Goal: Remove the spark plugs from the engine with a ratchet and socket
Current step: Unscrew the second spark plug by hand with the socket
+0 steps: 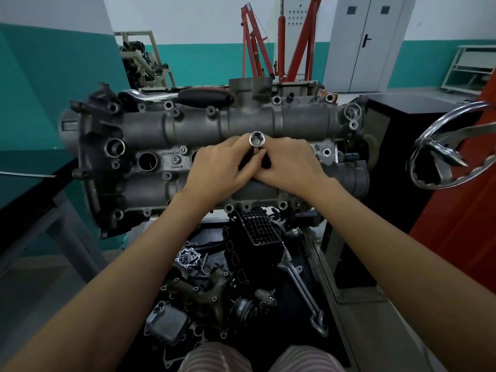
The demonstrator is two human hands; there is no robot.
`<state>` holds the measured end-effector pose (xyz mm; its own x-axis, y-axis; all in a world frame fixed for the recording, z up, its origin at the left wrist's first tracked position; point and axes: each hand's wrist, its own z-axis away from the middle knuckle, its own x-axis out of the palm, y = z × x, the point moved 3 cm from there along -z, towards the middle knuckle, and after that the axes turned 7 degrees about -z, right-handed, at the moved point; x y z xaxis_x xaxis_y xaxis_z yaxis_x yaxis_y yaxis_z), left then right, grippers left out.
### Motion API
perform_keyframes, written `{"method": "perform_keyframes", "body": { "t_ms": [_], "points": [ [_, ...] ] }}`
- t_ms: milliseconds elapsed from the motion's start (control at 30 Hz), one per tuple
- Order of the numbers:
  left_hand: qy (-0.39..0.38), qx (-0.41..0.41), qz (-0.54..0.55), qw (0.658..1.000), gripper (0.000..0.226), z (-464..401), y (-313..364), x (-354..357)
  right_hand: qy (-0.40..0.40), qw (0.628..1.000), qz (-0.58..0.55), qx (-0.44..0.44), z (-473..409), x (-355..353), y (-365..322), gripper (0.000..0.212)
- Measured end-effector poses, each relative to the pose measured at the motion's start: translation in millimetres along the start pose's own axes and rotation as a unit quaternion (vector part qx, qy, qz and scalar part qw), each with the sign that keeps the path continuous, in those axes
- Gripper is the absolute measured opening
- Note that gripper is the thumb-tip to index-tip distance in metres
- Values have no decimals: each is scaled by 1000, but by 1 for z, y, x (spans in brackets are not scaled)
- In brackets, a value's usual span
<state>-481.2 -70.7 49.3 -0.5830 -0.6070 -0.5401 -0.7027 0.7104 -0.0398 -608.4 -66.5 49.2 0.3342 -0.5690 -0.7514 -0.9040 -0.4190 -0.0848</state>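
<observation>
Both hands together mid-engine [150, 130]: left hand [217, 167] and right hand [290, 163] pinching the socket [257, 139], open end up, over a plug well. Ratchet [182, 96] lying on engine's far edge, untouched. Keep socket vertical w/ the well, seat fully on plug before fitting ratchet; avoid cocking it sideways.

red engine hoist [281, 41], grey double doors [367, 41], chrome handwheel [451, 146]
</observation>
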Motion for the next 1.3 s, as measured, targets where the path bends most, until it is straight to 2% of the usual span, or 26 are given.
{"method": "perform_keyframes", "body": {
  "t_ms": [200, 400, 667, 767, 867, 967, 1167, 1233, 1300],
  "points": [
    [13, -15, 19, 1000, 43, 0, -2, -1, -11, 1000, 5, -6, 1, 0, 1, 28],
    [7, -13, 11, 1000, 33, 0, 1, -1, -8, 1000, -13, -15, 1, -1, -2, 32],
    [-11, -29, 20, 999, 56, 1, -4, 1, -11, 1000, -12, 3, 3, -1, -2, 26],
    [4, -22, 19, 1000, 44, 1, -3, -1, -13, 1000, -6, -13, 2, -3, -4, 24],
    [9, -16, 14, 1000, 25, 0, 1, -2, 2, 1000, -20, -19, 2, -3, -4, 33],
    [14, -13, 15, 1000, 29, 0, -1, -1, -4, 1000, -3, -6, 2, -1, -1, 36],
    [-4, -22, 28, 999, 50, 1, -3, -1, 7, 1000, -24, -2, 3, -3, -3, 27],
    [-2, -20, 27, 999, 42, 1, -2, -1, -12, 1000, -16, -5, 2, -3, -3, 24],
    [0, -17, 24, 1000, 30, 1, -1, 0, -7, 1000, -21, -5, 2, -2, -2, 32]
  ]
}}
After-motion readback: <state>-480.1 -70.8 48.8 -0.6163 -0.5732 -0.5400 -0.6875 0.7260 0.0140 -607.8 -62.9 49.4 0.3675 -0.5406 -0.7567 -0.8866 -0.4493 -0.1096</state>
